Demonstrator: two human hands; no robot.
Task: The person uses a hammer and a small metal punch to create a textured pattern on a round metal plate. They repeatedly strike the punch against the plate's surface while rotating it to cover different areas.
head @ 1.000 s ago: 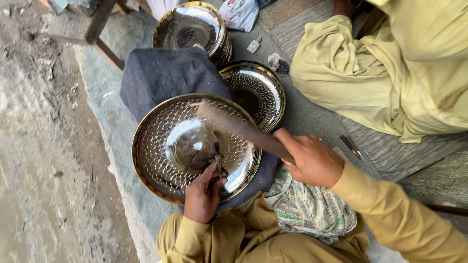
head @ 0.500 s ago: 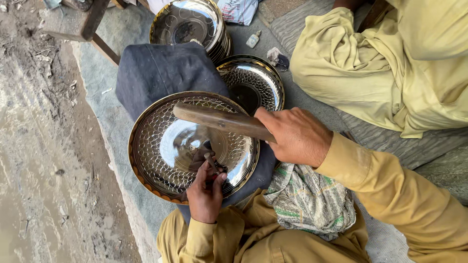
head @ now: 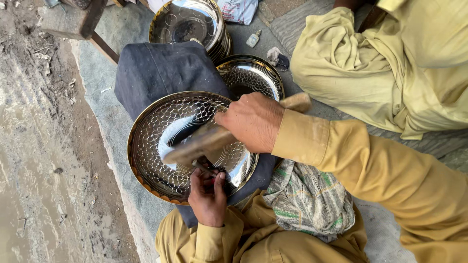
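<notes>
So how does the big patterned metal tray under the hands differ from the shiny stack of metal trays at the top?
The large round metal tray with the scale pattern lies singly on the dark blue cushion, with the left hand and the right hand over it; the stack of round metal trays stands untouched farther off. The single tray's rim is scale-textured, while the stack's top tray shows smoother, circular decoration. Both are round, shiny and brass-edged.

stacked metal plates (head: 192, 24), dark cushion (head: 161, 70), patterned cloth (head: 307, 199)
</notes>
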